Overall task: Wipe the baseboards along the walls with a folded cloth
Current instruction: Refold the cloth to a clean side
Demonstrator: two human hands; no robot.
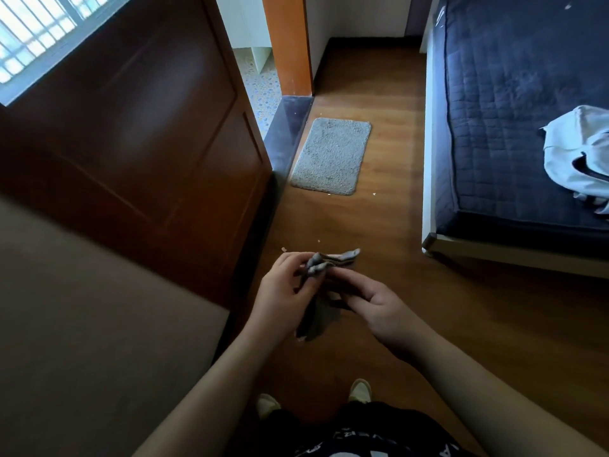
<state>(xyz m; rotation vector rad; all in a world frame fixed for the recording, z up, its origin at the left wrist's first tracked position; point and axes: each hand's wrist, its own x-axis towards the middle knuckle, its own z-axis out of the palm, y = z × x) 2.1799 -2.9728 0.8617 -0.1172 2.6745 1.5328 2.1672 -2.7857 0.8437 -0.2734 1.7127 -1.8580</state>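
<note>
I hold a grey cloth (319, 311) in front of me over the wooden floor, partly folded, with one end hanging down between my hands. My left hand (282, 291) pinches its upper left part with curled fingers. My right hand (379, 308) grips the cloth from the right, its fingers curled under the fabric. A dark baseboard (374, 37) runs along the far white wall. The foot of the left wall near me is in shadow.
A dark wooden door (141, 133) stands open on the left. A grey mat (331, 156) lies by a dark threshold (290, 133). A bed with a navy quilt (514, 110) and a white bag (580, 150) fills the right. Small crumbs dot the floor (389, 225).
</note>
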